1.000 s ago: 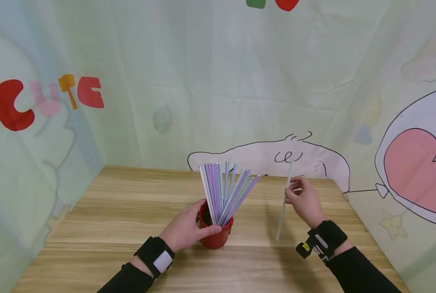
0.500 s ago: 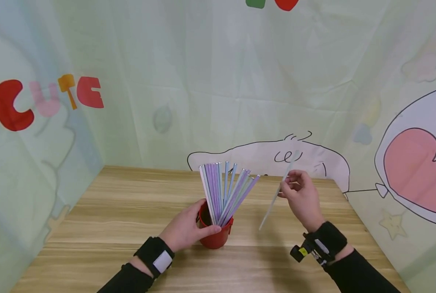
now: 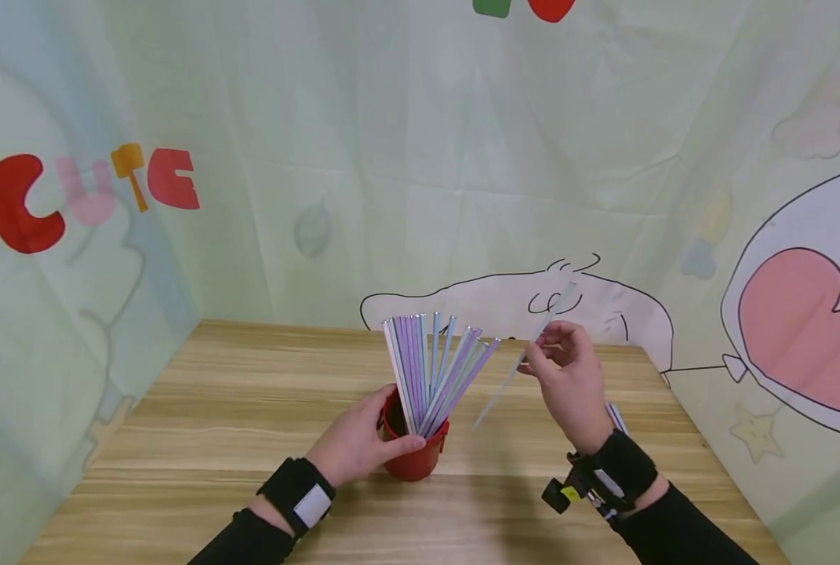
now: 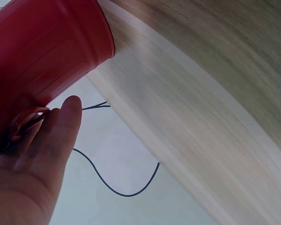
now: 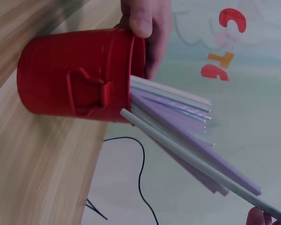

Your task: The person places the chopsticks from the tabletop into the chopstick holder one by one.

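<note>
A small red metal bucket (image 3: 414, 463) stands upright on the wooden table, holding several pale purple, white and bluish straws (image 3: 409, 369) that fan out above its rim. My left hand (image 3: 359, 439) grips the bucket, its thumb lying on the near rim and the fingers round the far-left side. In the left wrist view, fingers (image 4: 61, 126) lie beside the bucket's handle (image 4: 25, 119). My right hand (image 3: 568, 377) pinches one pale bluish straw (image 3: 507, 377), tilted, its lower end in the air right of the bucket. The right wrist view shows this straw (image 5: 192, 161) in front of the others.
Partly hidden behind my right wrist, a few straws (image 3: 616, 418) show their ends near the table's right side. Printed cloth (image 3: 420, 196) hangs behind and at both sides of the table (image 3: 250, 384).
My right hand has moved left toward the bucket with the straw, which now leans more. Straw ends have come into view behind the right wrist. The left hand and bucket stay put.
</note>
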`<action>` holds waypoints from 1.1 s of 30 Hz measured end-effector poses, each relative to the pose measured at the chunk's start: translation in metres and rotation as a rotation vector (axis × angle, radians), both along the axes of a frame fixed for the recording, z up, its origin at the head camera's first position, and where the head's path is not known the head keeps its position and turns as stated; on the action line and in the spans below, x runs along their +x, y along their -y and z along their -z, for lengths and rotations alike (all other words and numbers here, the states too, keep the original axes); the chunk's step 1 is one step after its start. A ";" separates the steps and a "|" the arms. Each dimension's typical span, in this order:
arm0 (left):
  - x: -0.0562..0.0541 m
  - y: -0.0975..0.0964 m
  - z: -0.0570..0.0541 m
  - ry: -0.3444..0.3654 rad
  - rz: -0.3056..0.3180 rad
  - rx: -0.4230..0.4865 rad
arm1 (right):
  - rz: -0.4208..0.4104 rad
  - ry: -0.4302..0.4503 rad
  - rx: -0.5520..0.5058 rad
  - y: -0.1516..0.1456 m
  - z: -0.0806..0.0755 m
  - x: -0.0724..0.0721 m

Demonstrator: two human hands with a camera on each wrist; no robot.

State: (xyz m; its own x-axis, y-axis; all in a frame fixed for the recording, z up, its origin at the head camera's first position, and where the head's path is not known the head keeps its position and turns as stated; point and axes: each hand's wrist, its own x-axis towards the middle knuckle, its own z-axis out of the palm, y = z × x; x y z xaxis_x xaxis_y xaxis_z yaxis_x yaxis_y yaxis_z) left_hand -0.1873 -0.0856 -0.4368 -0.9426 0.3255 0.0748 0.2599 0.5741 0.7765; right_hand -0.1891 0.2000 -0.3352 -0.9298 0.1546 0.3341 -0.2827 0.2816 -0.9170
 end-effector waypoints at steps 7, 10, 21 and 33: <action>0.000 0.000 0.000 0.001 0.006 0.012 | -0.035 -0.019 -0.033 0.014 -0.001 0.002; -0.001 0.000 0.000 0.002 0.006 0.011 | -0.050 -0.037 -0.048 0.019 0.001 0.001; -0.002 0.000 0.001 -0.017 0.012 0.006 | -0.071 -0.069 -0.080 0.030 0.013 0.000; -0.002 0.001 0.003 -0.039 0.009 -0.009 | -0.120 -0.024 -0.072 0.039 0.037 0.007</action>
